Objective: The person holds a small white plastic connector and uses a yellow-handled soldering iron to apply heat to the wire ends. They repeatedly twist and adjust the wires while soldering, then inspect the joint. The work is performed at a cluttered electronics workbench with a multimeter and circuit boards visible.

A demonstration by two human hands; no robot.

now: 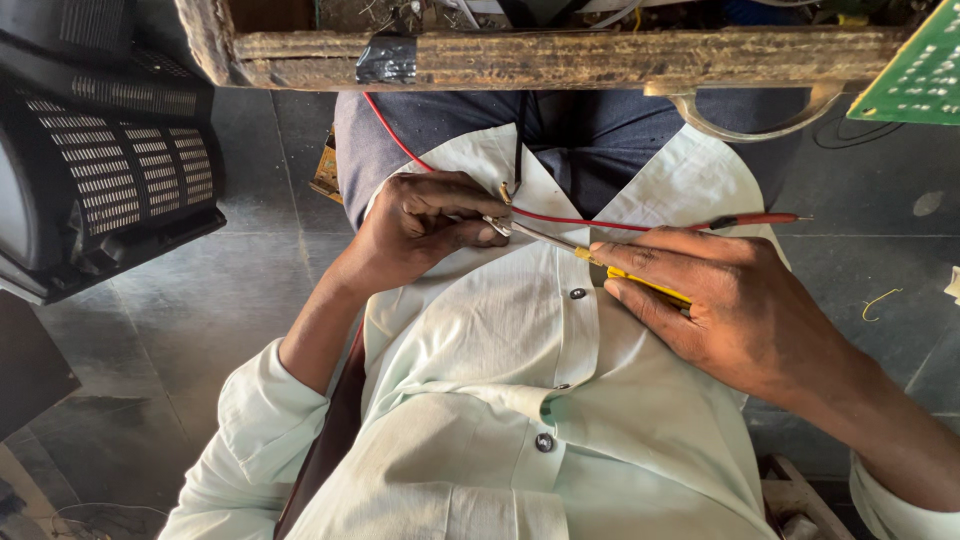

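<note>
Nearest the camera is the person's pale mint button-up shirt (520, 400), over the lap. On it, the right hand (740, 310) is closed round the yellow-handled slim metal pliers (600, 262); the tool's long axis runs low-right to up-left, w/ the steel tip aimed at the left hand (425, 228). The left hand's grip is clenched, fingertips pinching a small brass-coloured metal terminal (504, 191) at the end of a thin red wire (600, 223), so the plier tip sits just beside that pinch, touching or nearly so; can't tell which. The terminal lies up-left of the right hand; the left is the nearer hand to it. The wire runs approx. level to the right, above the pliers, ending in a dark red probe tip (755, 219). Farther off: a worn wooden surface edge (560, 58), a green circuit board (915, 75), a black vented TV casing (110, 170).
</note>
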